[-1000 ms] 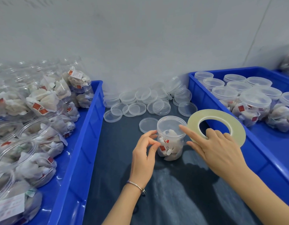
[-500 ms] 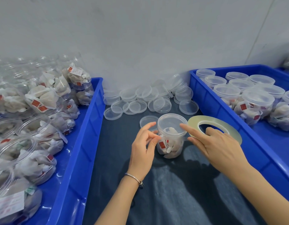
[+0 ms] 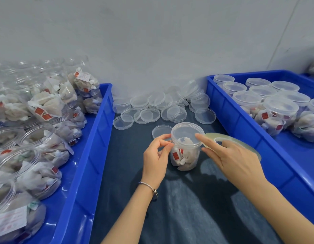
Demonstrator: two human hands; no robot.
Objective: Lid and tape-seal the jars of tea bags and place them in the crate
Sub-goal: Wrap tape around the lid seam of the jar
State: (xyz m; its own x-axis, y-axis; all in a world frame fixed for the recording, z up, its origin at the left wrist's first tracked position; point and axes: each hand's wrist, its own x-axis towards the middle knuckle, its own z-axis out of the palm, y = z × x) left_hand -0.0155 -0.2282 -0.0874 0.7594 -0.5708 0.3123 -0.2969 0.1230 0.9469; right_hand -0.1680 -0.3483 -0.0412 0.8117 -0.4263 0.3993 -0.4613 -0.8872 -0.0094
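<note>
A clear jar of tea bags (image 3: 185, 155) stands on the dark mat, with a clear lid (image 3: 186, 133) on it. My left hand (image 3: 157, 154) pinches at the lid's left rim with thumb and forefinger. My right hand (image 3: 232, 159) grips a pale roll of tape (image 3: 240, 140), held nearly flat at lid height to the jar's right. Its forefinger points across the lid's right edge. Any tape strand between roll and jar is too thin to make out.
A pile of loose clear lids (image 3: 163, 108) lies behind the jar, one lid (image 3: 161, 131) just beside it. A blue crate (image 3: 223, 106) on the right holds several lidded jars (image 3: 279, 113). A blue crate (image 3: 92, 155) on the left holds several open jars (image 3: 38, 150).
The tape roll has tipped from upright to nearly flat and moved left to the jar's lid. My left hand has closed in on the lid's left rim.
</note>
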